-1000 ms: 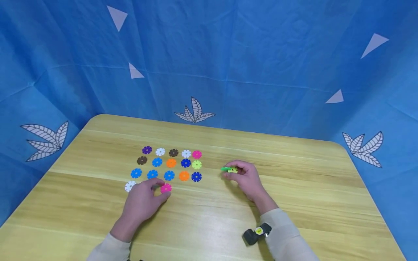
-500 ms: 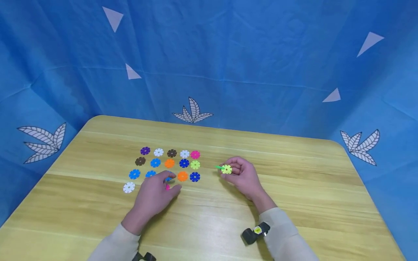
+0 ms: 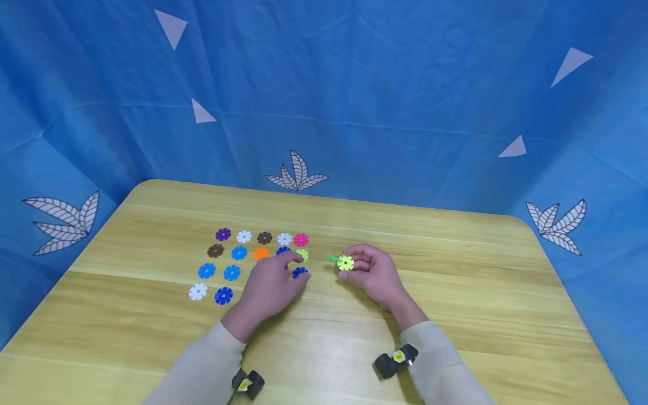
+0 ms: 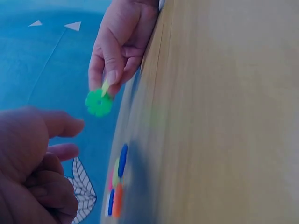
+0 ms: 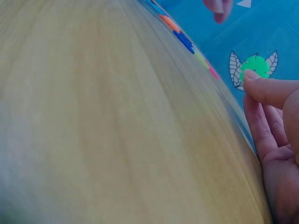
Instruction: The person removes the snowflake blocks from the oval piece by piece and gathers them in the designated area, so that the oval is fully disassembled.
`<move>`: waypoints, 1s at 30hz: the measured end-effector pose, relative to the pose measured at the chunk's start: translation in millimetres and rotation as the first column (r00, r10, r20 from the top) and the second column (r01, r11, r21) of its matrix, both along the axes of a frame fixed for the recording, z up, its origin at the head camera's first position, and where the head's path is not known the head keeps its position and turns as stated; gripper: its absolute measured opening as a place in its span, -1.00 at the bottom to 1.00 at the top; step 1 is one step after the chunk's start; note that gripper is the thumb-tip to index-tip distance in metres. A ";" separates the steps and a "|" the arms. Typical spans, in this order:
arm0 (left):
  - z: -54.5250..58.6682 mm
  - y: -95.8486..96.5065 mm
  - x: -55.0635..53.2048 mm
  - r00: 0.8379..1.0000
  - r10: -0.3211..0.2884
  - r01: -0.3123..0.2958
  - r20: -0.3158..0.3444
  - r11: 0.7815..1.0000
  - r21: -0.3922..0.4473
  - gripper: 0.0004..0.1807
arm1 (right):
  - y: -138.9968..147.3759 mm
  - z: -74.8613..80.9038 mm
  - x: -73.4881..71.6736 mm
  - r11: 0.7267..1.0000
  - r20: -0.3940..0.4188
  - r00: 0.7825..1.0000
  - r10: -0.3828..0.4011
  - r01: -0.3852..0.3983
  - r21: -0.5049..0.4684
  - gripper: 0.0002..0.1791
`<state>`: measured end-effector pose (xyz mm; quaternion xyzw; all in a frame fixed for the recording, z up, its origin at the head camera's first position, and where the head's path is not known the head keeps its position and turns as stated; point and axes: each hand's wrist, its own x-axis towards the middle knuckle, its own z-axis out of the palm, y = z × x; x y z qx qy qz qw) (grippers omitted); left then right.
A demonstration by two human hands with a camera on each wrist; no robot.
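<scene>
Thumb and fingers of my right hand (image 3: 373, 277) pinch a yellow-green notched plastic disc (image 3: 346, 262) above the table. A bright green disc (image 4: 99, 103) is joined to it crosswise and appears edge-on in the head view. My left hand (image 3: 269, 286) hovers over the right part of the disc rows, thumb and index finger apart, nothing between them. Close by its fingertips lie a dark blue disc (image 3: 300, 273) and a lime disc (image 3: 302, 255) on the table. The left hand hides several other discs.
Rows of loose notched discs lie on the wooden table (image 3: 455, 281), among them a purple disc (image 3: 223, 234), a white disc (image 3: 198, 291) and a pink disc (image 3: 301, 239). A blue printed cloth (image 3: 405, 112) hangs behind the table.
My left hand has moved right and away from me across the discs, uncovering a dark blue one in the front row. The right hand has shifted slightly left, turning the yellow-green disc face-on.
</scene>
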<state>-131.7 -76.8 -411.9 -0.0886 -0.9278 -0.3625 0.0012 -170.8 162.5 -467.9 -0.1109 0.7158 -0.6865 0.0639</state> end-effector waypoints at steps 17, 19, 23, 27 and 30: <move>-6.7 33.5 -28.1 0.977 -0.203 0.202 -0.061 0.979 -0.025 -0.84 | 1.4 -1.8 -0.7 0.999 -0.034 0.999 0.035 -0.034 0.010 -0.59; -8.5 35.4 -28.8 0.977 -0.206 0.204 -0.063 0.979 -0.028 -0.84 | 1.8 -1.7 -0.9 0.999 -0.036 0.999 0.039 -0.039 0.011 -0.59; -11.0 38.5 -29.3 0.976 -0.210 0.208 -0.058 0.978 -0.030 -0.84 | 2.3 0.0 -0.3 0.999 -0.044 0.998 0.049 -0.049 0.012 -0.60; -12.3 40.3 -28.9 0.974 -0.217 0.215 -0.063 0.976 -0.033 -0.85 | 2.5 0.2 0.1 0.998 -0.050 0.997 0.063 -0.063 -0.006 -0.59; -13.0 40.8 -28.8 0.973 -0.216 0.213 -0.079 0.976 -0.036 -0.87 | 2.3 -0.4 0.0 0.998 -0.057 0.996 0.067 -0.068 -0.006 -0.58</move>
